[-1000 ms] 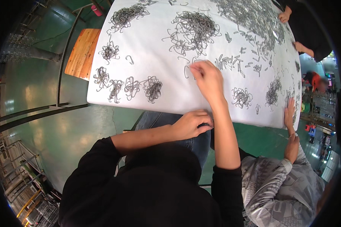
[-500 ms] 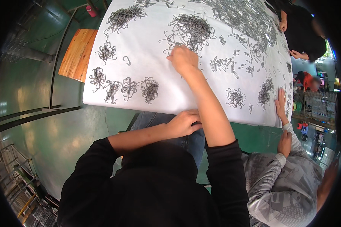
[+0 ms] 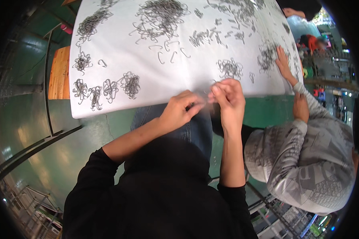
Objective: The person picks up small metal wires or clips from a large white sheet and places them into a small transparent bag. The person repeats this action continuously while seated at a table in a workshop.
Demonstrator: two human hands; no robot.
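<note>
My left hand (image 3: 180, 109) is raised at the near edge of the white-covered table (image 3: 175, 85), with thumb and fingers closed together. Just right of it, my right hand (image 3: 229, 97) pinches thin grey wire hooks, whose number I cannot tell. Motion smears the space between both hands, so what the left fingers hold is unclear. Beyond them lies a big tangled pile of dark wire hooks (image 3: 161, 14), with several loose hooks (image 3: 172, 56) on its near side. Smaller hook bunches stand at the left, among them one bunch (image 3: 130, 85) near the front edge.
Short metal pieces (image 3: 203, 38) are scattered beyond the hands. More hook bunches (image 3: 229, 68) lie at the right. A co-worker in a grey patterned top (image 3: 303, 147) sits close on my right, a hand (image 3: 283, 63) on the table. At the left is a wooden stool (image 3: 60, 73).
My right hand has come back from the big pile to meet my left at the table edge. Several loose hooks now lie apart in front of the pile. The view has shifted.
</note>
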